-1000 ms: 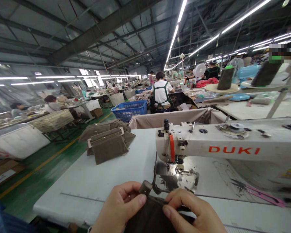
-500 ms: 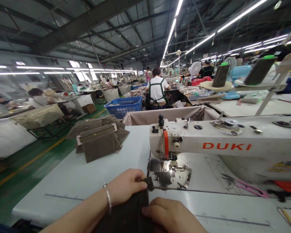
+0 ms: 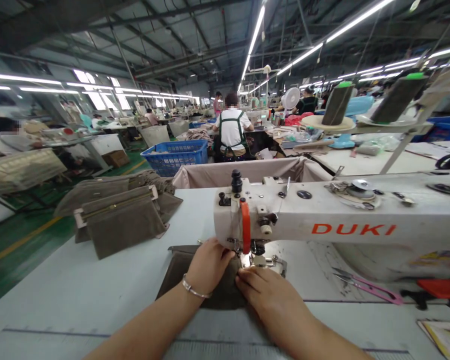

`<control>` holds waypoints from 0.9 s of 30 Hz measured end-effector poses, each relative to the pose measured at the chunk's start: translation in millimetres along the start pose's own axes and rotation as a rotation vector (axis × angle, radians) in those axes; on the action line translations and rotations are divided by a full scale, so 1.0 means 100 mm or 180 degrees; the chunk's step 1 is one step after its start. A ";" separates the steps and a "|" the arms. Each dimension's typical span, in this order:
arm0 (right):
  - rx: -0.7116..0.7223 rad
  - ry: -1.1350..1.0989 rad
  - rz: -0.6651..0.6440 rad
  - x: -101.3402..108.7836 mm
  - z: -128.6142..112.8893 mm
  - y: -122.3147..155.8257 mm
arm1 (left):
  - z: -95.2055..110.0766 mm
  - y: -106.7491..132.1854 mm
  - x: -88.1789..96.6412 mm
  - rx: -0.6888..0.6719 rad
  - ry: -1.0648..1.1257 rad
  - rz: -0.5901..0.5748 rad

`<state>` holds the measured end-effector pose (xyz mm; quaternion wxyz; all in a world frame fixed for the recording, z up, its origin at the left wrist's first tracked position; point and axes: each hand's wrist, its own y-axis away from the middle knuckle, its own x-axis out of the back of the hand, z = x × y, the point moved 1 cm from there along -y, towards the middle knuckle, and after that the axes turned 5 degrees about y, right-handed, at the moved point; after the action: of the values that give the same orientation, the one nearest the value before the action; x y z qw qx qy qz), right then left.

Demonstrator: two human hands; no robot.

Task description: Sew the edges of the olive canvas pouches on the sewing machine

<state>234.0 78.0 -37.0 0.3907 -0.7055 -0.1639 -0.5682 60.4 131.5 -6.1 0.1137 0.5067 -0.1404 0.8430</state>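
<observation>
A dark brown fabric piece (image 3: 180, 272) lies flat on the white table under the head of the white DUKI sewing machine (image 3: 333, 225). My left hand (image 3: 208, 265), with a bracelet at the wrist, rests on the fabric with its fingers bent toward the needle area. My right hand (image 3: 264, 292) lies beside it, fingers stretched forward and pressing the fabric edge just below the presser foot (image 3: 260, 260). The needle itself is hidden behind my fingers.
A stack of brown zippered fabric pieces (image 3: 122, 212) sits at the table's left. Pink thread snips (image 3: 375, 287) lie right of the machine. Thread cones (image 3: 337, 105) stand behind. A blue basket (image 3: 176, 156) and a seated person in a white shirt (image 3: 230, 132) are beyond the table.
Both hands have pushed the brown fabric forward from the table's near edge onto the machine bed, under the presser foot. The view has tilted down and closer.
</observation>
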 end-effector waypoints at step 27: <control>0.0101 0.0023 0.0517 -0.10 -0.12 0.07 | -0.12 0.30 0.02 -0.0975 0.0000 -0.0479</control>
<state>227.9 66.7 -48.1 0.4471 -0.7081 -0.1136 -0.5345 39.9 108.0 -13.4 0.2525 0.4925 -0.2289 0.8008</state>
